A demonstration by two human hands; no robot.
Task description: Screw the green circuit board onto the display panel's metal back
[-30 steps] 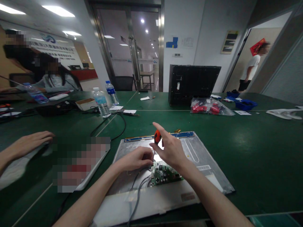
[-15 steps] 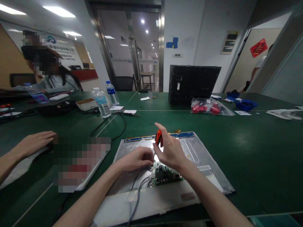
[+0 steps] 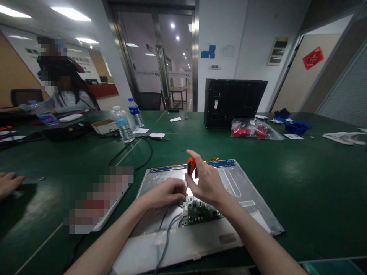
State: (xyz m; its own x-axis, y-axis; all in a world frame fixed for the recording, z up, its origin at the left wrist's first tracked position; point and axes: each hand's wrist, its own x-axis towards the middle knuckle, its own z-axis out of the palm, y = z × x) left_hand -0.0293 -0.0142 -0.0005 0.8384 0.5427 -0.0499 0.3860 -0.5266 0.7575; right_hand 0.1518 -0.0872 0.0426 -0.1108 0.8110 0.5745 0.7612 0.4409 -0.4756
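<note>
My right hand (image 3: 207, 180) grips a screwdriver (image 3: 190, 166) with an orange and black handle, held roughly upright, its shaft pointing down at the far left corner of a green circuit board (image 3: 197, 215). My left hand (image 3: 168, 191) is closed beside the shaft, fingertips pinched at the board's edge. Whatever those fingertips hold is hidden. The board lies on the metal back of a flat display panel (image 3: 249, 193), which has a blue strip (image 3: 222, 163) along its far edge. Grey cables (image 3: 169, 233) run from the board's left side toward me.
A phone-like slab (image 3: 100, 214), partly pixelated, lies to the left. Another person's hand (image 3: 10, 185) rests at the left edge. Water bottles (image 3: 124, 126) and a black cable (image 3: 151, 152) stand and lie beyond. A black monitor housing (image 3: 233, 103) stands behind a bag of red parts (image 3: 252, 130).
The screwdriver handle has turned slightly in my right hand, while my left hand stays put. The other person's hand has drawn back left. A standing person in the background has shifted right.
</note>
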